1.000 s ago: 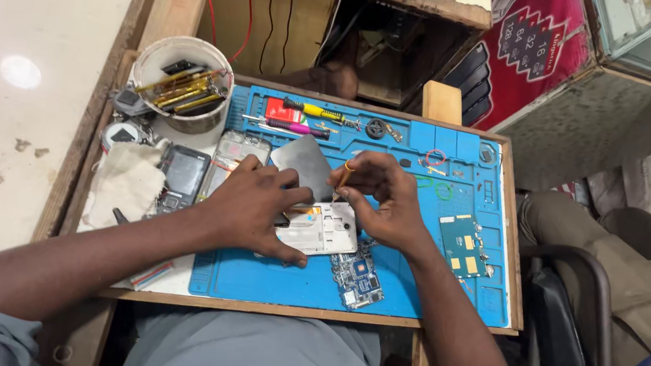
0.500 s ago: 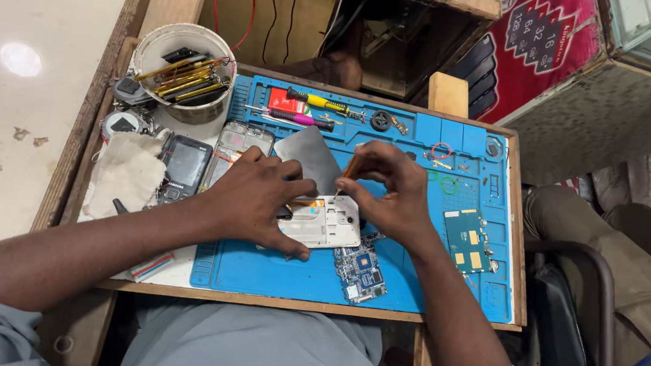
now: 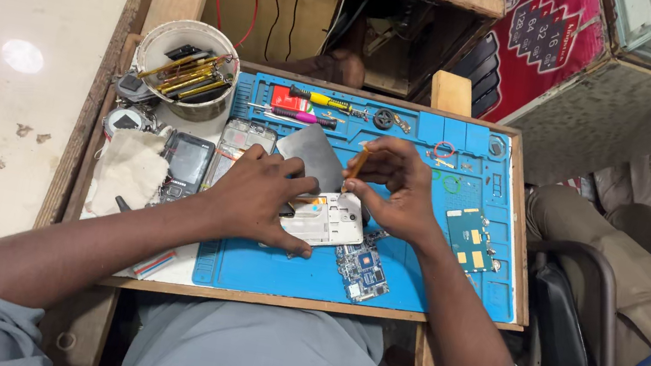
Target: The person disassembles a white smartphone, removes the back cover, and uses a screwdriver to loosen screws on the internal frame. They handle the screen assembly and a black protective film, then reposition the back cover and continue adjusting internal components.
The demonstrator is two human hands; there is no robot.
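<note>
Landmark: work mat (image 3: 448, 289), bright blue with moulded compartments along its far edge.
Opened phone body (image 3: 328, 220): white with silver-grey inner parts, at the mat's centre.
Metal plate (image 3: 312, 155): plain dull grey, just beyond the phone body.
Tool in right hand (image 3: 394, 187): orange-tan.
Circuit board (image 3: 362, 269): blue with small silver squares, at the mat's near edge.
Second board (image 3: 469, 239): teal-green with yellow patches, on the mat's right part.
Screwdrivers: one yellow and black (image 3: 325, 101), one pink (image 3: 297, 116), at the mat's far edge.
Bucket (image 3: 192, 38): white, holding yellow and black tools, beyond the mat's left corner.
Cloth (image 3: 127, 171): off-white, left of the mat.
Handset (image 3: 188, 161): black with grey screen, left of the mat.
</note>
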